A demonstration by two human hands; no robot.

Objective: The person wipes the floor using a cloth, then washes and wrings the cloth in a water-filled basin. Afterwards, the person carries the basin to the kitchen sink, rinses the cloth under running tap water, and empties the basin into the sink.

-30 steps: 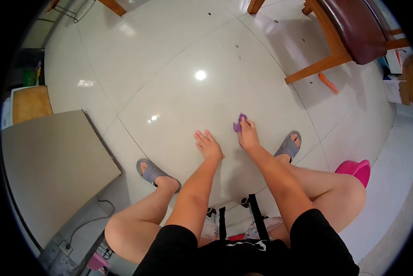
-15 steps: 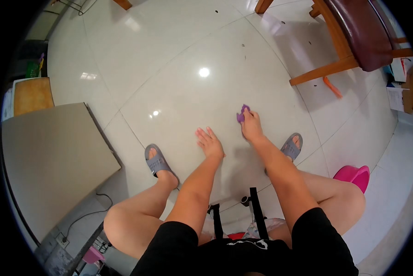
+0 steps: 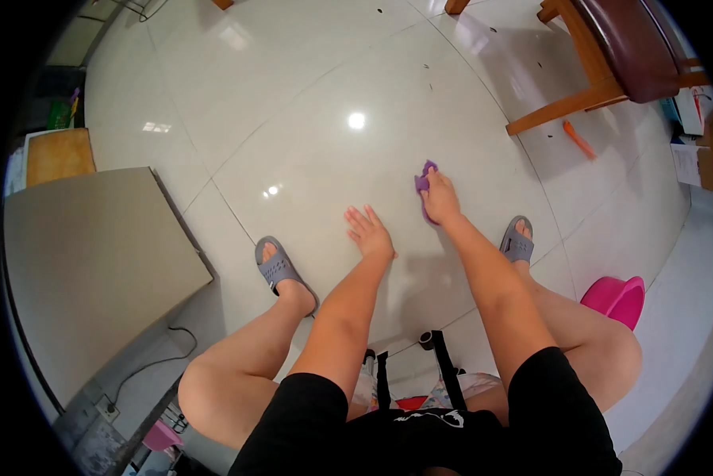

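Observation:
My right hand [image 3: 442, 198] is closed around a purple cloth [image 3: 422, 184] against the pale tiled floor [image 3: 317, 166]. Folds of the cloth stick out past the fingertips and along the hand's left side; the rest is hidden under the palm. To the left, my left hand [image 3: 370, 232] holds nothing, its fingers spread low over the floor. Whether its palm touches the tiles I cannot tell. My feet, in grey slippers [image 3: 277, 266], stand on either side of the hands.
At upper right stands a wooden chair with a dark red seat [image 3: 634, 47]; an orange object [image 3: 578, 140] lies beneath it. Small dark bits dot the floor nearby. A pink basin [image 3: 615, 301] sits beside my right leg. On the left is a large grey-beige box-like piece [image 3: 102, 270].
My right hand has slid slightly forward with the cloth, which now shows longer along the hand's left side. The left hand stays spread, while the whole view has shifted a little.

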